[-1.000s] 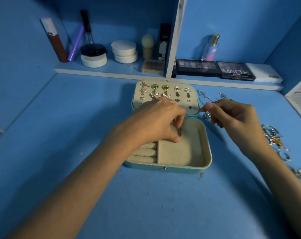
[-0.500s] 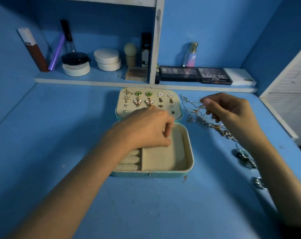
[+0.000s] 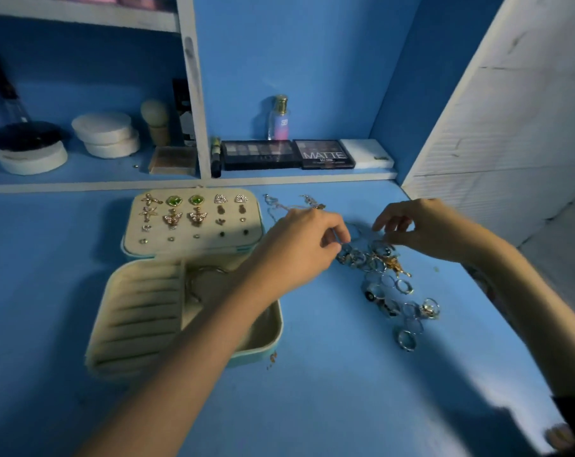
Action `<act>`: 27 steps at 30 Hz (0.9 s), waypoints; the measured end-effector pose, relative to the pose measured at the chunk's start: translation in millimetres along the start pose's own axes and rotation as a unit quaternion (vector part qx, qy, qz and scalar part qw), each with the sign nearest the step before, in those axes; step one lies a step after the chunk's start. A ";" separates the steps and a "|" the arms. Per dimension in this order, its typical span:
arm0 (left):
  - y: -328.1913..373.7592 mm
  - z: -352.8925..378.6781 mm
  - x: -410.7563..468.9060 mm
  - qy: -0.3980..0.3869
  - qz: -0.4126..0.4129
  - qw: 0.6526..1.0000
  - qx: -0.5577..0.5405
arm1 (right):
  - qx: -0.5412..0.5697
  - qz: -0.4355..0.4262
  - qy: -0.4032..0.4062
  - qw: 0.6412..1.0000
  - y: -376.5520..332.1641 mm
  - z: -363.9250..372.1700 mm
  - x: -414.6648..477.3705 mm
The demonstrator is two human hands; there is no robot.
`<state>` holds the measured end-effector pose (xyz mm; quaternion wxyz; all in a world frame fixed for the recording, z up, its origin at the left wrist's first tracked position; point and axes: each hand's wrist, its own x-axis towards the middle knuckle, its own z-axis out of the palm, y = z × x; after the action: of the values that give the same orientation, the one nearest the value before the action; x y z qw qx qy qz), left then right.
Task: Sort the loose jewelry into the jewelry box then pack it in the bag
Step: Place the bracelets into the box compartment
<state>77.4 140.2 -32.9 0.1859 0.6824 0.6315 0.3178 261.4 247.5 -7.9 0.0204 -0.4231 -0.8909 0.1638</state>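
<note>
The open jewelry box lies left of centre. Its lid carries several earrings, and its base has ring rolls plus a compartment with a thin bangle. Loose rings and a gold charm are heaped to the right of the box, with thin chains behind. My left hand reaches across the box and pinches a ring at the heap's left edge. At the heap's far edge my right hand pinches a thin silver piece. No bag is visible.
A low shelf at the back holds white jars, a brush, eyeshadow palettes, a small bottle and a white case. A white louvred panel closes the right side. Bare blue tabletop lies in front.
My left hand left the box compartment and crossed right to the ring heap. My right hand stayed over the loose jewelry. The view swung right and up, and a bangle now shows in the compartment.
</note>
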 end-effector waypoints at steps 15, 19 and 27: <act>-11.3 21.7 62.1 -0.006 -0.100 0.991 0.089 | 0.031 0.049 -0.008 0.998 -7.9 11.4 20.6; -5.4 26.1 67.5 -0.019 -0.111 0.986 0.126 | 0.033 0.023 -0.025 0.999 -12.3 12.3 20.3; 0.0 24.9 64.4 -0.054 -0.124 0.983 0.126 | 0.010 -0.044 0.031 0.999 -14.0 10.8 12.4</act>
<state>94.1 207.0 -38.2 0.1702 0.6326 0.7354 0.1732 241.1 245.8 -15.0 0.0594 -0.3882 -0.9059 0.1585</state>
